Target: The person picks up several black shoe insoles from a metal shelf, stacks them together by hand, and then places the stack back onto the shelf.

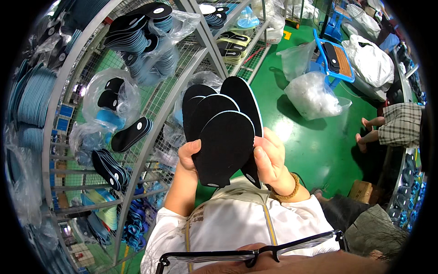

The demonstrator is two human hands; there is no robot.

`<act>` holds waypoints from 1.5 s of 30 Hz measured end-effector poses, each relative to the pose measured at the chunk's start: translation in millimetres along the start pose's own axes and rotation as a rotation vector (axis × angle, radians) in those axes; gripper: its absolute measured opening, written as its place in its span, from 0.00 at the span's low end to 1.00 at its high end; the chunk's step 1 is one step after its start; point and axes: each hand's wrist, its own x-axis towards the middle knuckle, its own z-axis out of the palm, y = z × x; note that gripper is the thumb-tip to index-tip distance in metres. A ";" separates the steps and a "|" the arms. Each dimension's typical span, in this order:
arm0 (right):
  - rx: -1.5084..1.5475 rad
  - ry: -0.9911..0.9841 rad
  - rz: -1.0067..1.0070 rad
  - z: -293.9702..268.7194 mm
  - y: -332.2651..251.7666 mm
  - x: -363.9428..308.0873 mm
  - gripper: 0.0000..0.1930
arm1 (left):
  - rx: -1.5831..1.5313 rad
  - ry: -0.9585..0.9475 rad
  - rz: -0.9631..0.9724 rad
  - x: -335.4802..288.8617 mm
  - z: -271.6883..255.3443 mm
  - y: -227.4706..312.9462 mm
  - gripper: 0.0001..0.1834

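Note:
Several black shoe insoles with thin light-blue edges are fanned out in front of my chest, toes pointing away from me. My left hand is closed on their left edge, its thumb lying on the black face. On the right side my right hand grips the stack, with fingers bent around the edge of the insoles. The front insole overlaps the ones behind, so much of their surface is hidden. Small pale oval labels show at the heel ends near my body.
Left of me stands a grey metal wire rack holding stacked insoles and clear plastic bags. Beyond, a blue chair carries black insoles. A stuffed clear bag lies on the green floor. At right is another person's checked garment.

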 end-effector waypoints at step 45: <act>-1.298 0.220 -0.486 246.0 -38.2 499.1 0.15 | -0.098 0.724 1.288 -194.2 -131.1 94.6 0.26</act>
